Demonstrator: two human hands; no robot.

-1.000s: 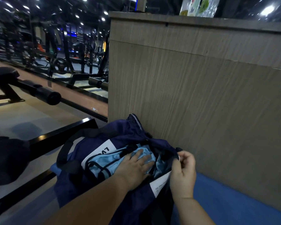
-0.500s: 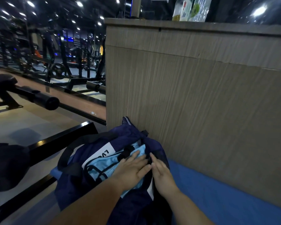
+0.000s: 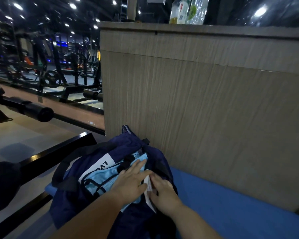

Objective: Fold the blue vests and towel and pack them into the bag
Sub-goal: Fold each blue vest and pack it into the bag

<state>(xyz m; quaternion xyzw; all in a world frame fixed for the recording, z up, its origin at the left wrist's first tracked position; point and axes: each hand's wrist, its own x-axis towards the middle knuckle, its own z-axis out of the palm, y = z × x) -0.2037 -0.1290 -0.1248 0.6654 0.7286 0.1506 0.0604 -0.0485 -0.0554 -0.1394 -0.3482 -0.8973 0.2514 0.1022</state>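
Low in the middle of the frame, the left hand (image 3: 131, 181) lies flat on the blue vest (image 3: 100, 176) inside the bag (image 3: 124, 144). The right hand (image 3: 164, 190) touches the bag's edge just beside it; whether it grips cannot be told.

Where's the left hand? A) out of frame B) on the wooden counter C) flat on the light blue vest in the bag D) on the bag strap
C: the left hand lies with straight fingers on the light blue vest inside the navy bag.

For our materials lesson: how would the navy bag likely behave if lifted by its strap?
Probably floppy: the navy bag sags in creases on the blue pad. Likely light: only thin light blue cloth shows inside, under the left hand.
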